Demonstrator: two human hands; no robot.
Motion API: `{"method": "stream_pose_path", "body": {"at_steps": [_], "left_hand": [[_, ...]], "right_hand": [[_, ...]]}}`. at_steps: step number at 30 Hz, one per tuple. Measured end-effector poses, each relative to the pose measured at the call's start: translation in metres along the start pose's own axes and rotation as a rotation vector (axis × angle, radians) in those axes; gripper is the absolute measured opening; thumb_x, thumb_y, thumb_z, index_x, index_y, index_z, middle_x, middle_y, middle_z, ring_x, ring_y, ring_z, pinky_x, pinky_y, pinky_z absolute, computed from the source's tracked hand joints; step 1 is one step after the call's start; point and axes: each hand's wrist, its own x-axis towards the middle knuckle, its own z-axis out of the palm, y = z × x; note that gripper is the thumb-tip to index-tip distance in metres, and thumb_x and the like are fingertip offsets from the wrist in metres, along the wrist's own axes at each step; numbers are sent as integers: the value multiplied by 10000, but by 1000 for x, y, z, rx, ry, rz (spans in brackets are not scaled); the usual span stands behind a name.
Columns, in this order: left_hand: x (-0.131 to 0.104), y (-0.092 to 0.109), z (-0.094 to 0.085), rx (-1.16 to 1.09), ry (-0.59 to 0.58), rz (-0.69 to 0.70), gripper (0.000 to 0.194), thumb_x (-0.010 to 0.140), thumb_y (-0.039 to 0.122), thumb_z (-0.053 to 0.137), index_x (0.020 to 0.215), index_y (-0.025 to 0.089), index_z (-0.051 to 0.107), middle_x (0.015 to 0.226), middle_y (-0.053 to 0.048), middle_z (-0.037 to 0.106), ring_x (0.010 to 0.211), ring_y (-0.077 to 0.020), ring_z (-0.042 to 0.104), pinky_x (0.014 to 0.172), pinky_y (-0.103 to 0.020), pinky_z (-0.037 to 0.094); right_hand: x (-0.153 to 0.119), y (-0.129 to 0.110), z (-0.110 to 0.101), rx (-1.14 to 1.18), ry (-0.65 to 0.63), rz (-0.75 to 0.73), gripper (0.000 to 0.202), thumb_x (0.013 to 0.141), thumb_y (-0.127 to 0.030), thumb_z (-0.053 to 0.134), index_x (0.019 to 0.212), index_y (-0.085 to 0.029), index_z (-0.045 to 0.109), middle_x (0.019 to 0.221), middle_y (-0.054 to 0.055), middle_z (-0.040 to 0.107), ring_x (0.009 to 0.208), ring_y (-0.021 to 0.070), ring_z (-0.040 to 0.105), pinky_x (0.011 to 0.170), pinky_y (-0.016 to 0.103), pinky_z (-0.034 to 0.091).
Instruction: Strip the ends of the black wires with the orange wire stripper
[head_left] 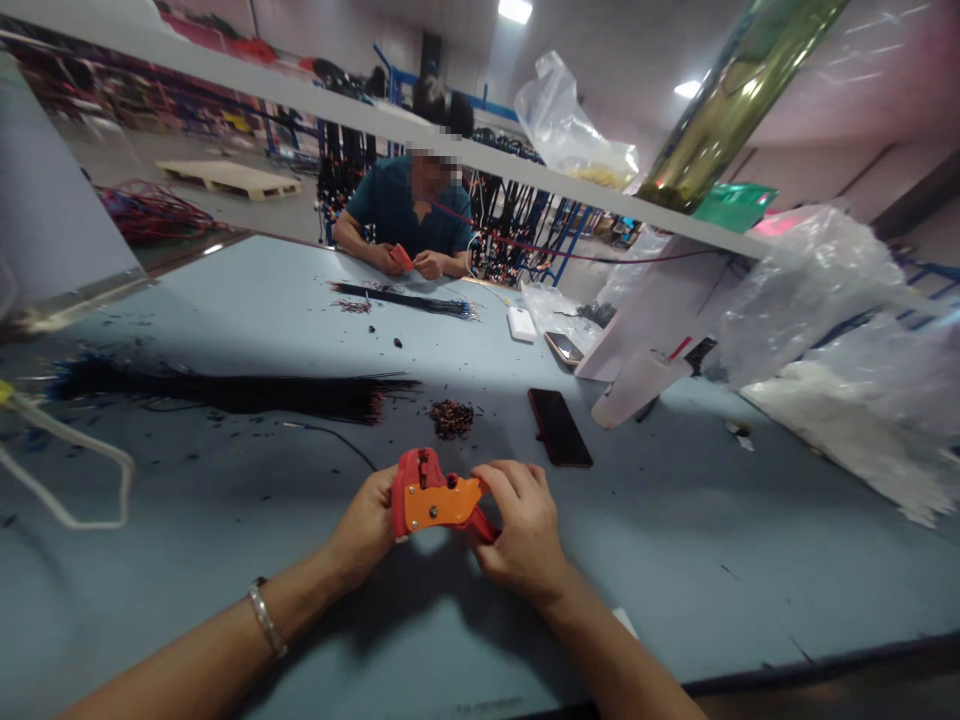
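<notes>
A red and orange wire stripper (433, 503) is held above the blue-grey table. My right hand (523, 528) is wrapped round its handles. At the tool's head is my left hand (369, 520), its fingers closed and partly hidden behind the red jaw. A thin black wire (334, 433) runs from that hand back over the table. Beyond lies a long bundle of black wires (262, 393), with a small pile of cut bits (451, 419) just right of its stripped ends.
A dark phone (560, 428), another phone (564, 348), a white box (520, 323) and a cup (637, 388) stand to the right. Across the table, a person (412, 215) holds a red tool by a second wire bundle (409, 299). Plastic bags (817, 290) lie far right.
</notes>
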Motion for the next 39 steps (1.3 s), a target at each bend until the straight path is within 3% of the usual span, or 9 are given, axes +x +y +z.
{"method": "stream_pose_path", "body": {"at_steps": [10, 24, 31, 39], "left_hand": [[0, -5, 0, 37, -3, 58, 137, 685, 255, 722, 787, 165, 734, 794, -14, 748, 742, -163, 647, 743, -241, 497], [4, -2, -1, 67, 2, 48, 411, 616, 493, 763, 816, 134, 743, 845, -86, 745, 835, -241, 640, 851, -326, 469], [10, 1, 4, 85, 48, -2, 267, 632, 403, 753, 706, 147, 739, 720, -44, 721, 735, -206, 619, 741, -278, 467], [11, 0, 6, 84, 152, -39, 321, 585, 454, 762, 581, 151, 657, 543, 14, 610, 559, -132, 491, 521, -214, 380]], "right_hand": [[1, 3, 5, -42, -39, -46, 332, 682, -250, 528, 988, -140, 594, 855, 107, 640, 773, 244, 578, 713, 369, 375], [2, 6, 13, -113, -93, -12, 174, 645, -225, 483, 796, -191, 563, 674, 39, 620, 583, 182, 531, 615, 299, 362], [5, 9, 15, -106, -135, 35, 102, 624, -226, 487, 714, -199, 527, 611, 19, 600, 528, 165, 528, 560, 275, 339], [5, 9, 15, -80, -157, 76, 60, 637, -218, 497, 696, -213, 503, 593, 7, 596, 534, 164, 555, 528, 246, 348]]}}
